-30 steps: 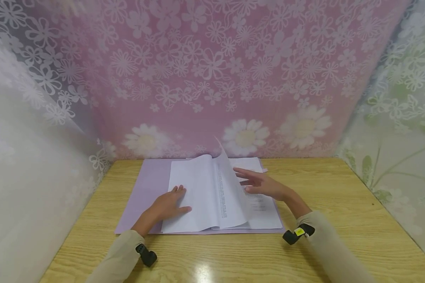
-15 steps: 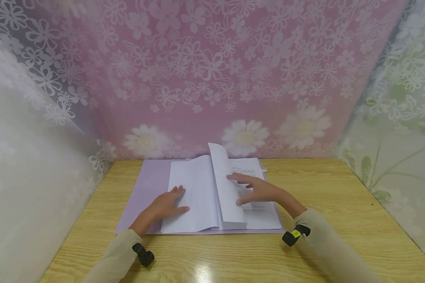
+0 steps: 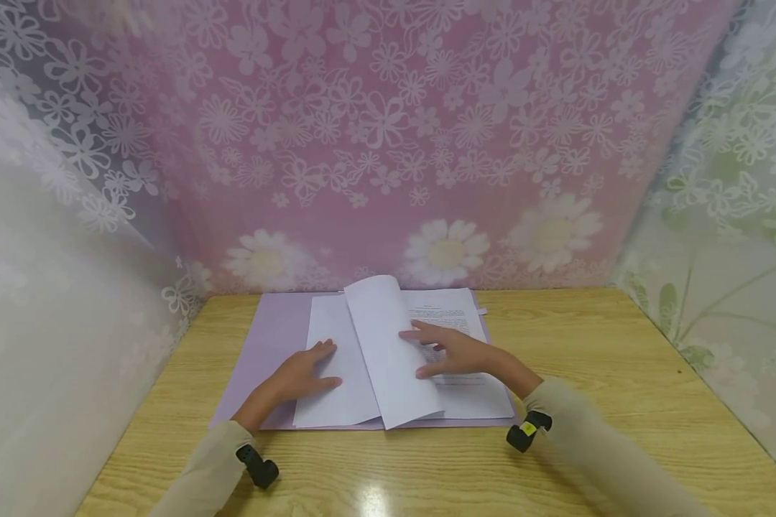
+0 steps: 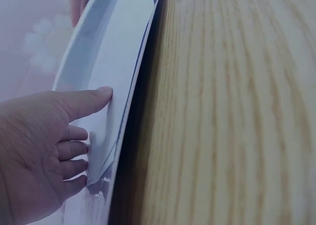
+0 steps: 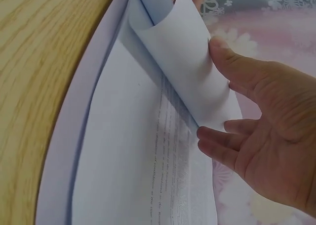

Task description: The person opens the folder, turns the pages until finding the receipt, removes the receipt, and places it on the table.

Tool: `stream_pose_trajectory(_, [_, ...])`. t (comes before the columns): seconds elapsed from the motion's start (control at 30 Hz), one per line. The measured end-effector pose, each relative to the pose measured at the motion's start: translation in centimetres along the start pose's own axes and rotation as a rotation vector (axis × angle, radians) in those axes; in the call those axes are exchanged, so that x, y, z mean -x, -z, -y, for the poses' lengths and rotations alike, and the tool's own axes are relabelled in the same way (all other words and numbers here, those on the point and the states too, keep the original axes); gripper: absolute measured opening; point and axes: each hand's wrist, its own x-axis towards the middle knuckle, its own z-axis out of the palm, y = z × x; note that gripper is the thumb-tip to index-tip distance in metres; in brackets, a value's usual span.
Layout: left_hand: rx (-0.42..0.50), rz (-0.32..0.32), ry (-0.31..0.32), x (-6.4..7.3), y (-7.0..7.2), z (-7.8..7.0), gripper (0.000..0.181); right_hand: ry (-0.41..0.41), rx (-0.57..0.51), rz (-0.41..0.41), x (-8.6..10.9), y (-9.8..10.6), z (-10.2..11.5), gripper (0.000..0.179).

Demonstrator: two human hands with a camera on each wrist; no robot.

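An open lavender folder point(image 3: 268, 341) lies on the table with a stack of white paper sheets in it. My left hand point(image 3: 300, 377) rests flat with spread fingers on the turned sheets point(image 3: 328, 323) at the left. A curled sheet point(image 3: 381, 352) arches over the middle and leans left, its blank side up. My right hand point(image 3: 462, 352) touches this sheet from its right side with thumb and fingertips, its fingers fairly straight. In the right wrist view, the thumb of the right hand point(image 5: 271, 121) meets the sheet's outer face. A printed page point(image 3: 478, 391) lies exposed at the right.
The wooden table point(image 3: 621, 373) extends around the folder on both sides and in front. A pink flowered cloth point(image 3: 388, 143) hangs behind it, and pale cloths close off the left and right sides. A small tab point(image 3: 482, 311) sticks out at the folder's right edge.
The sheet has swung over from right to left, now showing its blank side. My right hand has followed it leftward, uncovering more of the printed page. The left hand has stayed nearly still.
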Motion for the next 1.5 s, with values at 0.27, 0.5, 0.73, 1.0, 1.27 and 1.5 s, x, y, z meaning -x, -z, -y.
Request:
stream_pose_trajectory(0.27, [0.062,-0.021,0.009,0.0,0.0,0.0,0.07,-0.043,0.035,-0.035,-1.0,-1.2,0.4,0.075])
stream_pose_trajectory(0.5, [0.141,-0.022,0.006,0.1,0.1,0.1,0.074,-0.048,0.093,-0.055,-2.3,-2.4,0.7,0.077])
stream_pose_trajectory(0.73, [0.145,-0.02,0.0,-0.1,0.2,-0.1,0.085,-0.046,0.149,-0.059,-3.4,-3.6,1.6,0.075])
stream_pose_trajectory(1.0, [0.116,-0.024,0.016,-0.1,0.1,-0.2,0.086,-0.037,0.124,-0.045,-3.1,-4.2,3.0,0.071])
stream_pose_trajectory(1.27, [0.108,-0.027,0.016,-0.1,0.0,-0.2,0.086,-0.027,0.116,-0.025,-2.6,-4.6,3.2,0.072])
stream_pose_trajectory(1.5, [0.063,-0.014,0.016,0.1,-0.1,-0.4,0.088,0.005,0.138,-0.016,-2.8,-4.7,3.1,0.073])
